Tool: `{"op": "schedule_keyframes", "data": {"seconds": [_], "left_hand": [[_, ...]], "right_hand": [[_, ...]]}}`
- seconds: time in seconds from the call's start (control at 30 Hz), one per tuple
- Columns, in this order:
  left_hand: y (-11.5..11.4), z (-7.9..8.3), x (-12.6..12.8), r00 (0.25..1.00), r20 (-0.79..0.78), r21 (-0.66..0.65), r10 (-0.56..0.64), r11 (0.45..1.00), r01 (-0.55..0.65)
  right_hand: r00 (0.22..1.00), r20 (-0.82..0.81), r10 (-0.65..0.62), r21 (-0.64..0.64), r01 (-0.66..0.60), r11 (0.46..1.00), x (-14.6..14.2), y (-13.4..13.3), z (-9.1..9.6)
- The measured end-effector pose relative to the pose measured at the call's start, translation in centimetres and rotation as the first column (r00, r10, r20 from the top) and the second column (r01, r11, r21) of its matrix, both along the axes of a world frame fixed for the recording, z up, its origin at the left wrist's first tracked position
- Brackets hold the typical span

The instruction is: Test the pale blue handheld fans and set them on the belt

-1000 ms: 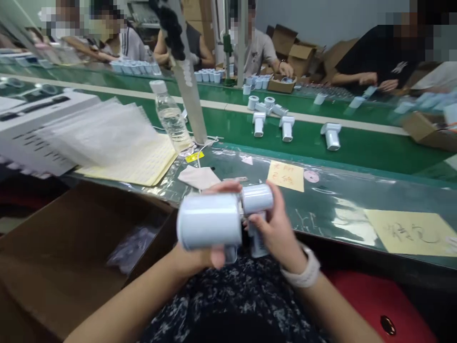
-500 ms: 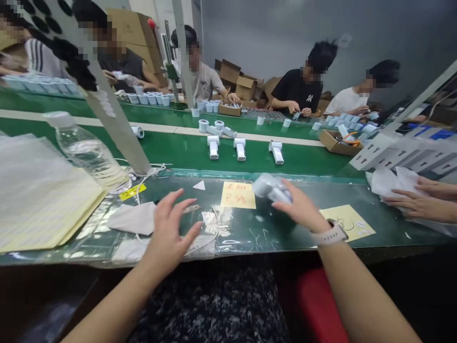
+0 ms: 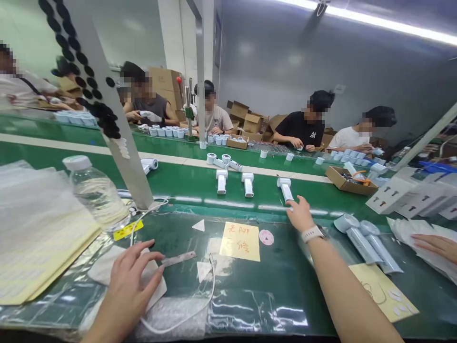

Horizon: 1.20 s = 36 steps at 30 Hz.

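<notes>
While outstretched, right hand (image 3: 300, 216), fingertips (image 3: 290, 205) at handle of white device (image 3: 284, 186)

A yellow note (image 3: 240, 241) on the table has red writing on it. The top line says "无APP". Under it is one big sign that looks like "修". Across the belt, a black shirt (image 3: 302, 131) has a white "NY" on it. The marks on the other yellow note (image 3: 383, 290) are too faint to read.
</notes>
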State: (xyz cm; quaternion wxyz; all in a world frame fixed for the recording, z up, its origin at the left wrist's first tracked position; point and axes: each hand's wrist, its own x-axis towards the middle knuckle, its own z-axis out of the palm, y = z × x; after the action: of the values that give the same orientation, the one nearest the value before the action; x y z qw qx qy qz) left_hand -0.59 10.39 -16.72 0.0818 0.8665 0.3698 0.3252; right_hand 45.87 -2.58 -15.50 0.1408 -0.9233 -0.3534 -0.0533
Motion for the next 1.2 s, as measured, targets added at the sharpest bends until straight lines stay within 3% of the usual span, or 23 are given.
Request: {"op": "schedule_keyframes", "data": {"seconds": [0.1, 0.27, 0.33, 0.43, 0.53, 0.67, 0.8, 0.9, 0.97, 1.03, 1.1, 1.13, 1.2], "left_hand": [[-0.8, 0.3, -0.1, 0.997, 0.074, -0.009, 0.031, 1.0, -0.03], [-2.7, 0.8, 0.3, 0.985, 0.17, -0.049, 0.038, 0.998, -0.03], [-2.9, 0.6, 0.6, 0.984, 0.171, -0.09, 0.048, 0.995, -0.033], [-2.8, 0.2, 1.0, 0.987, 0.151, -0.161, 0.049, 0.987, -0.025], [-2.5, -0.2, 0.9, 0.988, 0.15, -0.196, 0.048, 0.981, -0.018], [-2.1, 0.0, 0.3, 0.988, 0.15, -0.218, 0.037, 0.976, -0.004], [-2.0, 0.2, -0.8, 0.988, 0.151, -0.298, -0.001, 0.954, 0.046], [-2.1, 0.1, -1.0, 0.965, 0.248, -0.37, 0.087, 0.929, 0.011], [-2.1, 0.3, -0.3, 0.948, 0.302, -0.473, 0.101, 0.879, 0.057], [-2.1, 1.1, 1.0, 0.88, 0.445, -0.591, 0.164, 0.793, 0.15], [-2.2, 2.4, 2.4, 0.682, 0.65, -0.674, 0.336, 0.67, 0.312], [-2.2, 3.1, 2.9, 0.544, 0.712, -0.689, 0.444, 0.591, 0.42], [-2.4, 4.4, 3.3, 0.329, 0.706, -0.66, 0.627, 0.415, 0.626]], "right_hand": [[0.993, -0.074, -0.096, -0.034, 0.094, 0.995, 0.9, 5.6, -1.1], [0.917, -0.161, -0.365, -0.052, 0.361, 0.931, -0.7, 11.7, -2.2], [0.907, -0.2, -0.371, -0.055, 0.367, 0.929, -2.2, 13.5, -2.6], [0.927, -0.245, -0.285, -0.049, 0.282, 0.958, -4.6, 15.5, -3.0], [0.943, -0.273, -0.191, -0.028, 0.19, 0.981, -6.5, 16.2, -3.1], [0.937, -0.31, -0.159, 0.014, 0.172, 0.985, -7.8, 15.1, -2.3], [0.929, -0.346, -0.132, 0.114, 0.181, 0.977, -9.1, 13.1, -0.1], [0.94, -0.339, 0.025, 0.237, 0.059, 0.97, -12.1, 12.2, 1.9], [0.934, -0.296, 0.203, 0.33, -0.099, 0.939, -15.6, 11.7, 3.0], [0.897, -0.235, 0.374, 0.397, -0.263, 0.879, -20.0, 10.8, 3.5], [0.833, -0.178, 0.523, 0.44, -0.408, 0.8, -24.8, 9.4, 3.3], [0.769, -0.119, 0.628, 0.478, -0.51, 0.715, -27.0, 8.5, 2.9], [0.658, -0.051, 0.751, 0.494, -0.637, 0.592, -30.6, 7.0, 1.9]]}}
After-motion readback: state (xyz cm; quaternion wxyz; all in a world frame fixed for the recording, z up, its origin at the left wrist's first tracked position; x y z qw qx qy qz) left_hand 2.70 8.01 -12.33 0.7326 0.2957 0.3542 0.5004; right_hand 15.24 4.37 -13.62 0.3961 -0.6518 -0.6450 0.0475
